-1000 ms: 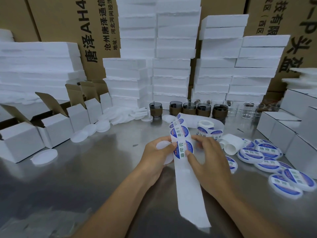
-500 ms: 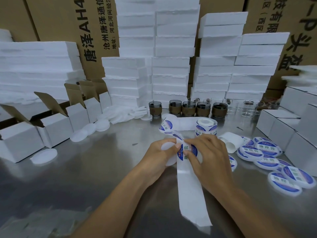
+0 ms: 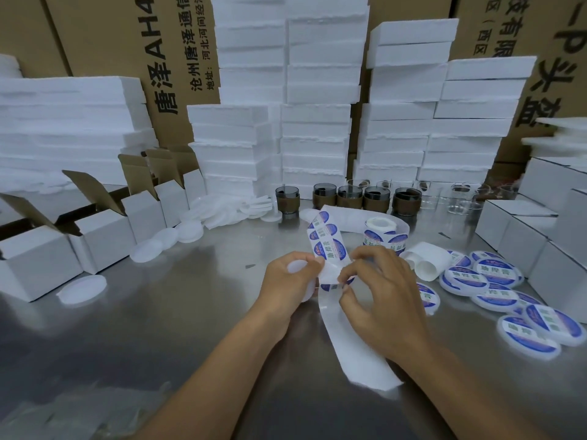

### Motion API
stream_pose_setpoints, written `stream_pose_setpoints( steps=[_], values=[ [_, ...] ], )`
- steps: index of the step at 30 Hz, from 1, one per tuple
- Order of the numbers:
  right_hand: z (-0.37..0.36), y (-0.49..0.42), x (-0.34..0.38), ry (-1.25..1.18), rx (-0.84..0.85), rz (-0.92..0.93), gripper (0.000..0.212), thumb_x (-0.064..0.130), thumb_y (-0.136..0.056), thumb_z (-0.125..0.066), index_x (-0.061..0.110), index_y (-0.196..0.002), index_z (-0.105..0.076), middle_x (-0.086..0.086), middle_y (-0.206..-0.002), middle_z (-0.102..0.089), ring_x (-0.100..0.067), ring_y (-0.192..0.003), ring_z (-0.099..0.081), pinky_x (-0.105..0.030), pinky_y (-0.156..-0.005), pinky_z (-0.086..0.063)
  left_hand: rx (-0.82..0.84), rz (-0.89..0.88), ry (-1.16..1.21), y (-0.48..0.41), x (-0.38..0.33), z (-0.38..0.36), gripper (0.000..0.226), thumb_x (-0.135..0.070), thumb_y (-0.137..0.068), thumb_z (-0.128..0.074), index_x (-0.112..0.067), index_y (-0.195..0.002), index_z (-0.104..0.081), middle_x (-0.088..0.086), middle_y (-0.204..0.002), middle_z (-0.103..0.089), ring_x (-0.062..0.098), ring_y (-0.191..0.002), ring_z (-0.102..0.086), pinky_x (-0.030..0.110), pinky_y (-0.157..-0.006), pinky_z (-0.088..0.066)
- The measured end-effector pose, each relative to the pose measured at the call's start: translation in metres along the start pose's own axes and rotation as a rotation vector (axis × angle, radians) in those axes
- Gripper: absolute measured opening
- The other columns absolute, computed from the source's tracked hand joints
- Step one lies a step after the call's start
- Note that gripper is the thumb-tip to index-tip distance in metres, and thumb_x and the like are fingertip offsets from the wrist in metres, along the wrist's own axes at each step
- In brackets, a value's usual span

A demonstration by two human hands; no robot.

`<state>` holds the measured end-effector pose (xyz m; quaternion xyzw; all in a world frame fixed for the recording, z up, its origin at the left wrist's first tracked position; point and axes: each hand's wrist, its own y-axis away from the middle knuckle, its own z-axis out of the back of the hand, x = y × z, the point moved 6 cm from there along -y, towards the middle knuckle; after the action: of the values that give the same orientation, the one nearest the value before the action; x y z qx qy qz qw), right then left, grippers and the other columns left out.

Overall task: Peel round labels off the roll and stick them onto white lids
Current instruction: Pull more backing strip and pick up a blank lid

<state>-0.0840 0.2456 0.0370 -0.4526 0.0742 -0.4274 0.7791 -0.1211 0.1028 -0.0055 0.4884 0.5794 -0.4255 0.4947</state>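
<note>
Hanging partly off the white paper backing strip, a round blue-and-white label is pinched between thumb and forefinger of the right hand. The grip is closed on the label's right edge, so the label lies just left of the fingertips, above the middle of the steel worktop. A translucent white round plastic lid is held in the curled grip of the left hand, whose thumb is also pressed against the strip's left edge. The lid lies just left of the label and is mostly hidden by the fingers. From the hands the strip is carried up, with further labels on it, toward the label roll standing farther back, and its bare end is draped toward the worktop's near edge. Labelled lids are spread near the right edge. Bare lids are strewn toward the left edge, beside open white cardboard cartons. Dark glass cups are lined along the back, before stacked white foam slabs.
</note>
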Motion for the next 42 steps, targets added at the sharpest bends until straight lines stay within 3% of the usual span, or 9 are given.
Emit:
stream_pose_setpoints(
  steps=[6,11,15,17,19,22,26,35,42],
  values=[
    [0.008,0.000,-0.008,-0.415,-0.116,-0.248,0.023,0.038,-0.079,-0.052,0.018,-0.066,-0.052,0.011,-0.096,-0.048,0.003,-0.095,-0.050,-0.006,-0.078,-0.034,-0.105,-0.046,-0.104,-0.004,0.002,0.006,0.017,-0.015,-0.085,-0.068,-0.016,-0.069,-0.063,0.008,-0.088,-0.073,0.022,-0.071,-0.065,0.041,-0.074,-0.057],
    [0.018,-0.002,-0.015,-0.542,-0.252,-0.368,0.015,0.024,-0.084,-0.049,0.019,-0.071,-0.055,0.001,-0.090,-0.051,0.010,-0.086,-0.048,-0.001,-0.076,-0.032,-0.167,-0.160,-0.266,-0.006,-0.003,0.011,0.015,-0.026,-0.081,-0.072,-0.018,-0.074,-0.062,-0.003,-0.084,-0.069,0.004,-0.060,-0.059,0.014,-0.047,-0.047],
    [0.015,0.000,-0.016,-0.551,-0.204,-0.443,0.018,0.018,-0.091,-0.055,0.026,-0.075,-0.058,0.006,-0.089,-0.056,0.006,-0.085,-0.050,-0.002,-0.074,-0.034,-0.272,-0.216,-0.241,-0.005,-0.009,0.019,0.020,-0.037,-0.081,-0.070,-0.019,-0.081,-0.061,-0.005,-0.093,-0.064,0.016,-0.094,-0.062,0.037,-0.077,-0.056],
    [0.014,0.000,-0.019,-0.660,-0.210,-0.529,0.021,0.015,-0.092,-0.053,0.024,-0.074,-0.059,0.010,-0.079,-0.063,0.003,-0.078,-0.054,-0.005,-0.070,-0.038,-0.301,-0.261,-0.149,-0.002,-0.018,0.020,0.022,-0.042,-0.087,-0.062,-0.021,-0.079,-0.061,-0.009,-0.086,-0.064,0.019,-0.094,-0.063,0.029,-0.069,-0.054],
    [0.011,-0.001,-0.022,-0.887,-0.231,-0.660,0.022,0.015,-0.092,-0.051,0.021,-0.074,-0.061,0.013,-0.071,-0.068,0.002,-0.067,-0.059,-0.012,-0.067,-0.044,-0.235,-0.206,0.048,-0.004,-0.020,0.015,0.034,-0.047,-0.093,-0.048,-0.020,-0.077,-0.061,-0.009,-0.073,-0.068,0.012,-0.075,-0.068,0.018,-0.056,-0.051],
    [-0.001,0.001,-0.022,-1.122,-0.138,-0.848,0.025,0.018,-0.091,-0.053,0.022,-0.069,-0.065,0.005,-0.065,-0.069,-0.006,-0.054,-0.056,-0.024,-0.060,-0.042,-0.029,0.018,0.393,-0.006,-0.010,-0.001,0.054,-0.051,-0.097,-0.032,-0.011,-0.077,-0.064,0.002,-0.066,-0.070,0.016,-0.060,-0.068,0.023,-0.051,-0.054],
    [-0.011,0.003,-0.007,-1.256,0.052,-0.815,0.008,0.032,-0.062,-0.070,0.025,-0.064,-0.068,0.001,-0.062,-0.061,-0.007,-0.046,-0.044,-0.017,-0.046,-0.037,0.126,0.147,0.460,-0.001,0.001,-0.014,0.065,-0.058,-0.095,-0.023,-0.008,-0.093,-0.066,0.016,-0.093,-0.072,0.024,-0.075,-0.070,0.035,-0.072,-0.055],
    [-0.016,0.007,0.002,-1.139,0.124,-0.769,0.009,0.009,-0.076,-0.070,0.011,-0.080,-0.062,0.004,-0.062,-0.067,0.000,-0.044,-0.052,-0.010,-0.042,-0.038,0.177,0.193,0.557,0.000,0.009,-0.022,0.073,-0.059,-0.093,-0.026,-0.013,-0.065,-0.075,0.014,-0.085,-0.070,0.022,-0.073,-0.068,0.028,-0.060,-0.058],
    [-0.013,0.009,-0.001,-1.045,0.072,-0.824,0.012,0.010,-0.074,-0.073,0.010,-0.083,-0.065,0.002,-0.073,-0.073,-0.002,-0.063,-0.067,-0.008,-0.047,-0.043,0.180,0.176,0.482,-0.001,0.012,-0.023,0.070,-0.060,-0.091,-0.027,-0.013,-0.069,-0.074,0.014,-0.085,-0.070,0.022,-0.074,-0.068,0.026,-0.059,-0.057]
  ],
)
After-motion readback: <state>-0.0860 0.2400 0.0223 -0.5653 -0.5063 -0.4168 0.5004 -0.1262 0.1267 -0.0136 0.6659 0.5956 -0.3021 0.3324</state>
